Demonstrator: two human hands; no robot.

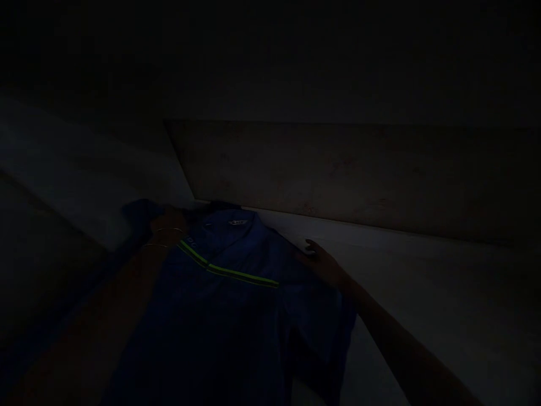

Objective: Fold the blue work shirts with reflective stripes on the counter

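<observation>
The blue shirt (236, 304) is best kept flat; the left hand (169, 228) and right hand (323, 265) are laid open on its shoulders, nothing gripped

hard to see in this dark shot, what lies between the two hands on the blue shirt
In the head view, the blue shirt's collar area and the near end of its neon green stripe lie between the left hand and the right hand.
</observation>
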